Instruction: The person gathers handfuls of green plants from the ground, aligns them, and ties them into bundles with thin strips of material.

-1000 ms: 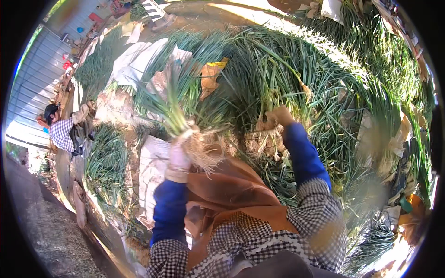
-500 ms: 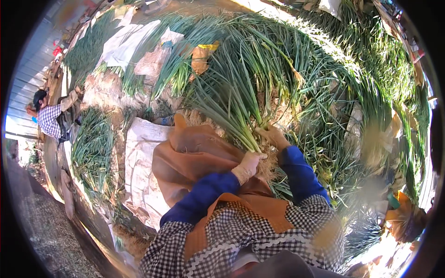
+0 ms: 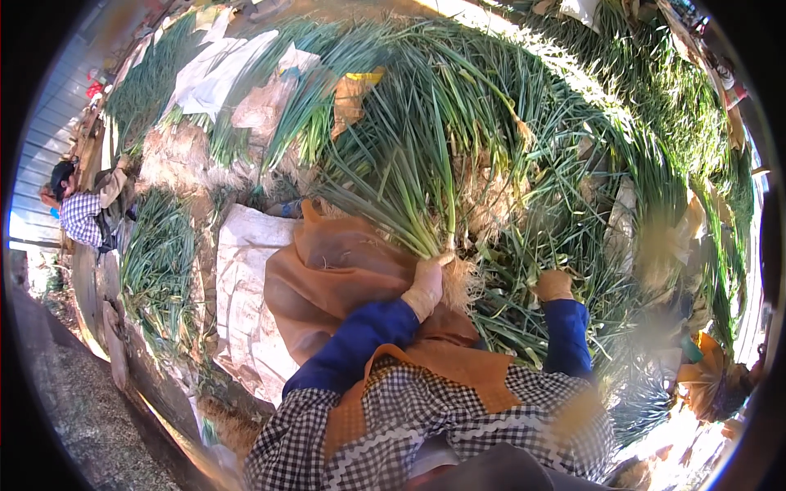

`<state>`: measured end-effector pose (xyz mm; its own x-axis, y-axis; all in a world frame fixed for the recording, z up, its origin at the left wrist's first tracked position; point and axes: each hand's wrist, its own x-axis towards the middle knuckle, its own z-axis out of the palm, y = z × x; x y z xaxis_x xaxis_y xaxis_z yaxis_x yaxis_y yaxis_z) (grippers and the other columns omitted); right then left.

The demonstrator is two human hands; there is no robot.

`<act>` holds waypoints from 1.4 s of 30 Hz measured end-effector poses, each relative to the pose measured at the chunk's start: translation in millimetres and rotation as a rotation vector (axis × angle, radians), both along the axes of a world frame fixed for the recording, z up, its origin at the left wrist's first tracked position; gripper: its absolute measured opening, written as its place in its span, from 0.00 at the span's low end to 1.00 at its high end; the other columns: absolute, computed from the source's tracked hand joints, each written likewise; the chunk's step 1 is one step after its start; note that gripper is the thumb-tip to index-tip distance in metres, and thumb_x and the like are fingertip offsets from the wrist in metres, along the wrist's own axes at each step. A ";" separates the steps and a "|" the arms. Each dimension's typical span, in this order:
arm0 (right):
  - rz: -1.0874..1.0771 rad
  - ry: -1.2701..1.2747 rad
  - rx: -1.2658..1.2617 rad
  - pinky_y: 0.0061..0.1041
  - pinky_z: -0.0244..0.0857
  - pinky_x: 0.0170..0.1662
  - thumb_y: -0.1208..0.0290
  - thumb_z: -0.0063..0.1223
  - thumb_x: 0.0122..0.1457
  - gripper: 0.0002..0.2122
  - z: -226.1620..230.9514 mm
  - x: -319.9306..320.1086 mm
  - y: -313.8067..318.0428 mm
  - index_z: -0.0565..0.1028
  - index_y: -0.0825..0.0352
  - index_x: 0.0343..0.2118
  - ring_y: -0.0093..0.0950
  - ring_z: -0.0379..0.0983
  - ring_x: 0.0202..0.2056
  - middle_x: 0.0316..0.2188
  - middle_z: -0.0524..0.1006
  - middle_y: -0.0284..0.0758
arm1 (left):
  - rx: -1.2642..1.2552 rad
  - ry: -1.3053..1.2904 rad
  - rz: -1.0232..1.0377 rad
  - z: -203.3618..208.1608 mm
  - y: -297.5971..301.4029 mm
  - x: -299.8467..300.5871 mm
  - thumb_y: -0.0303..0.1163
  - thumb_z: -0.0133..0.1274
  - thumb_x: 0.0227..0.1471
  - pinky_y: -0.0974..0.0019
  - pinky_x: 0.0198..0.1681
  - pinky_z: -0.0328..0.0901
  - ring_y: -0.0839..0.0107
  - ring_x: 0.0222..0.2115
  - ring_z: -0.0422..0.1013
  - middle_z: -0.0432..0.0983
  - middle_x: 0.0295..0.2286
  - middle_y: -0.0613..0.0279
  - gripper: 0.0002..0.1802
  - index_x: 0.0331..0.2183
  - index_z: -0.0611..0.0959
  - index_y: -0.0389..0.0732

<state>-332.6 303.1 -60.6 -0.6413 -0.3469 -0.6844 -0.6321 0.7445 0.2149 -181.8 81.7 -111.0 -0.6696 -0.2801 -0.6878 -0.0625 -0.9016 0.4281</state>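
Fingers (image 3: 443,260) of one hand (image 3: 429,282) clasp one leafy bunch (image 3: 417,225).

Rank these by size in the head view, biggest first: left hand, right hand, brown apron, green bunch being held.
1. Brown apron
2. Green bunch
3. Left hand and right hand: too alike to rank

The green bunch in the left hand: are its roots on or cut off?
On: pale, stringy roots fan out beside the left hand, at the end opposite the green leaves.
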 end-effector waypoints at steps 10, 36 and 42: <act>0.173 0.089 -1.261 0.35 0.62 0.37 0.72 0.36 0.55 0.11 -181.0 -54.2 -133.4 0.73 0.68 0.34 0.36 0.67 0.35 0.33 0.72 0.40 | -0.051 0.085 -0.054 16.6 13.8 -26.1 0.24 0.51 0.43 0.68 0.27 0.67 0.68 0.22 0.70 0.72 0.22 0.62 0.07 0.30 0.76 0.35; -0.362 0.049 -0.706 0.32 0.63 0.43 0.56 0.42 0.53 0.17 16.9 -9.6 -48.5 0.69 0.57 0.44 0.36 0.70 0.39 0.38 0.74 0.37 | 0.245 0.097 -0.020 10.0 -16.4 1.7 0.30 0.47 0.50 0.56 0.37 0.67 0.63 0.29 0.70 0.73 0.29 0.60 0.07 0.31 0.76 0.39; 0.050 -0.115 -1.096 0.30 0.63 0.43 0.60 0.44 0.55 0.16 -70.9 -27.0 -163.9 0.70 0.65 0.42 0.37 0.70 0.39 0.38 0.73 0.43 | 0.180 0.071 0.003 12.5 -7.4 -5.3 0.29 0.46 0.49 0.57 0.37 0.66 0.64 0.32 0.69 0.72 0.29 0.61 0.08 0.34 0.76 0.40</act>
